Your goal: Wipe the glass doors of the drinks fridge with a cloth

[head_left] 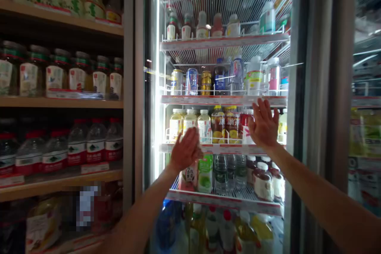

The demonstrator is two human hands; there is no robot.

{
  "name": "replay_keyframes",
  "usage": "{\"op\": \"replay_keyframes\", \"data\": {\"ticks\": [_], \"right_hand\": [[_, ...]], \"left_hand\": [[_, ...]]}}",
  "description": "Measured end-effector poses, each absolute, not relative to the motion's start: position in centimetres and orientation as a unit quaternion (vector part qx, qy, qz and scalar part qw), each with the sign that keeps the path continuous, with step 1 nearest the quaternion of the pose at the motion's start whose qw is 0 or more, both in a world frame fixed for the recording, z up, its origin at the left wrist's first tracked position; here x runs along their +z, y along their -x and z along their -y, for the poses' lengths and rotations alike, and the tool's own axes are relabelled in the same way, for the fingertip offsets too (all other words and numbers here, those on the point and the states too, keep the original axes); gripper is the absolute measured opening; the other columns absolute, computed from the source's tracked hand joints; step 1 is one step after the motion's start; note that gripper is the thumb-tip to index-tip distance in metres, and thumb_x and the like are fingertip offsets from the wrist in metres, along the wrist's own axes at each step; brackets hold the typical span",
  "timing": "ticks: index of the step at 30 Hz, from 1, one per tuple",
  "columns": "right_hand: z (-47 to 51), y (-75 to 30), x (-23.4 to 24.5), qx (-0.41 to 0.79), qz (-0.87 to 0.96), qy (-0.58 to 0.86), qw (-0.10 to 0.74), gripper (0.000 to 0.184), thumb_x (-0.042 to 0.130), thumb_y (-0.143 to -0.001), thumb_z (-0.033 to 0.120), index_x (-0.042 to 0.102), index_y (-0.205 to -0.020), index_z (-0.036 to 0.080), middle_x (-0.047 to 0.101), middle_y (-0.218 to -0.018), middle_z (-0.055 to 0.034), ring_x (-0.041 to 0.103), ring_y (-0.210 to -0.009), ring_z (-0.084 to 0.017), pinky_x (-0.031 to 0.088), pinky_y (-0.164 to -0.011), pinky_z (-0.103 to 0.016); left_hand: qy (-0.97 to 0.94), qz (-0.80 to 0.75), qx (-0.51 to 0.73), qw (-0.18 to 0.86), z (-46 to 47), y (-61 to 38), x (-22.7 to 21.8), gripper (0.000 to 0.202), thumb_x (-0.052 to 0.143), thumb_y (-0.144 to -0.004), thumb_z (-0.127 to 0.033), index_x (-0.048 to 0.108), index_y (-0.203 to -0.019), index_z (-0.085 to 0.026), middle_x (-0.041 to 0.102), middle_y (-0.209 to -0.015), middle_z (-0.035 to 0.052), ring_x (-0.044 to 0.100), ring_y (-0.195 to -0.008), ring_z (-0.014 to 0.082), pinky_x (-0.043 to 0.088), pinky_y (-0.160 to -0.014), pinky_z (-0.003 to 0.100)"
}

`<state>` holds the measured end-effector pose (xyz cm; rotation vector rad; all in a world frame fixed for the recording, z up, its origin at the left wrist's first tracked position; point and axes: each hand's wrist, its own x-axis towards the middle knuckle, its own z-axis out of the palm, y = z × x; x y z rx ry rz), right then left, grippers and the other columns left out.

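My left hand is raised before a lit drinks fridge, with its fingers stretched out and nothing in them. It covers part of the row with white-capped bottles and a pink-and-white carton. Higher and to the right, my right hand is also empty, its fingers extended and slightly apart. Behind it is a red-and-white bottle, partly hidden. Brown bottles with yellow caps stand between the two hands. Streaks of reflection suggest glass in front of the shelves; I cannot tell whether either hand touches it.
Wooden shelves at the left hold jars and red-capped water bottles. A metal upright separates them from the fridge. Cans fill part of a middle fridge shelf. Another glass-fronted section with bottles is at the right.
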<state>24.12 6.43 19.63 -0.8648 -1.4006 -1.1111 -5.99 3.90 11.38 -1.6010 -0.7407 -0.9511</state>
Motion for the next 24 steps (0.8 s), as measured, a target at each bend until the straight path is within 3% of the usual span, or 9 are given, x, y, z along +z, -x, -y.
{"op": "replay_keyframes", "data": {"ticks": [3,6,13,16,20,22,24], "right_hand": [[-6.2,-23.6,17.5,-0.462,0.596,0.378,0.537,0.057,0.036,-0.091,0.034,0.024,-0.145,0.019,0.029,-0.150,-0.0110,0.020,-0.140,-0.027,0.018,-0.111,-0.053],[-5.8,-22.7,15.2,-0.455,0.603,0.387,0.529,0.060,0.037,-0.091,0.035,0.019,-0.146,0.020,0.024,-0.152,-0.0111,0.014,-0.142,-0.027,0.015,-0.111,-0.053],[-5.5,-22.9,14.1,-0.472,0.610,0.366,0.520,0.065,0.041,-0.090,0.032,0.012,-0.147,0.024,0.022,-0.153,-0.0079,0.016,-0.142,-0.025,0.014,-0.113,-0.049],[-5.5,-23.4,14.0,-0.483,0.618,0.358,0.506,0.067,0.042,-0.090,0.029,0.009,-0.148,0.024,0.023,-0.152,-0.0079,0.016,-0.141,-0.024,0.016,-0.113,-0.048],[-5.6,-23.2,13.7,-0.485,0.611,0.366,0.508,0.069,0.042,-0.089,0.030,0.007,-0.148,0.023,0.022,-0.153,-0.0083,0.015,-0.142,-0.025,0.017,-0.113,-0.050],[-5.6,-23.1,13.7,-0.485,0.607,0.366,0.512,0.068,0.042,-0.089,0.030,0.007,-0.148,0.024,0.021,-0.153,-0.0081,0.016,-0.142,-0.025,0.017,-0.113,-0.050],[-5.6,-23.1,13.7,-0.484,0.608,0.364,0.514,0.067,0.041,-0.090,0.029,0.008,-0.148,0.024,0.022,-0.153,-0.0080,0.016,-0.142,-0.024,0.017,-0.113,-0.049]], "left_hand": [[0.537,0.438,-0.530,0.488,-3.6,11.9,10.8,0.062,0.038,-0.090,-0.033,0.019,-0.145,-0.011,0.029,-0.147,0.0192,0.020,-0.140,0.0263,0.020,-0.112,0.047],[0.465,0.472,-0.600,0.448,-3.9,11.1,11.1,0.062,0.036,-0.090,-0.030,0.015,-0.145,-0.009,0.021,-0.150,0.0212,0.014,-0.141,0.0282,0.020,-0.111,0.049],[0.711,0.258,-0.367,0.541,-4.1,2.7,11.0,0.059,0.042,-0.087,-0.032,0.027,-0.142,-0.013,0.042,-0.142,0.0125,0.020,-0.140,0.0231,0.017,-0.114,0.043],[0.661,0.326,-0.414,0.534,-3.7,7.9,10.8,0.061,0.042,-0.088,-0.032,0.024,-0.143,-0.015,0.039,-0.143,0.0144,0.021,-0.140,0.0236,0.016,-0.114,0.045],[0.488,0.461,-0.579,0.462,-3.9,11.8,11.4,0.062,0.038,-0.090,-0.030,0.019,-0.144,-0.009,0.022,-0.150,0.0215,0.015,-0.141,0.0290,0.018,-0.111,0.050],[0.515,0.436,-0.574,0.464,-4.3,8.6,11.7,0.061,0.036,-0.090,-0.029,0.019,-0.144,-0.006,0.019,-0.150,0.0210,0.011,-0.142,0.0283,0.018,-0.112,0.049],[0.612,0.366,-0.494,0.498,-4.6,3.0,11.8,0.060,0.037,-0.089,-0.029,0.022,-0.143,-0.007,0.021,-0.151,0.0172,0.009,-0.142,0.0260,0.016,-0.114,0.045]]}}
